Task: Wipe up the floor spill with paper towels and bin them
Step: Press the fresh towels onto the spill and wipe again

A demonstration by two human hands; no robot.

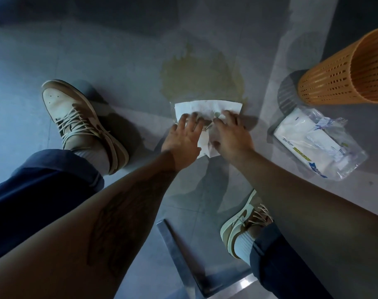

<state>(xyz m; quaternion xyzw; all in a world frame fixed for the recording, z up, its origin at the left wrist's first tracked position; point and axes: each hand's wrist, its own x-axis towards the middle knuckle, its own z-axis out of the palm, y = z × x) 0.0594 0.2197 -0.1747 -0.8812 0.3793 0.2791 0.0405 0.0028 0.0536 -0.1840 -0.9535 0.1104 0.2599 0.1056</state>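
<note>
Pressing flat, fingers spread, with left grip [182, 136] and right grip [231, 134] on a soft white paper towel [205, 107] lying crosswise at the near edge of the yellowish spill [196, 80].

Grey tiled floor [86, 50] fills the view; large matt tiles with thin joints and a faint sheen; a paler grey band [306, 22] runs diagonally up the right side to the top edge; beyond it, in the top right corner, a much darker area [360, 14], can't tell what it is; at bottom centre a shiny metal frame [179, 257], two flat bars meeting at a corner, low over the tiles; light is dim and bluish; soft dark shadows lie across the middle floor.
</note>
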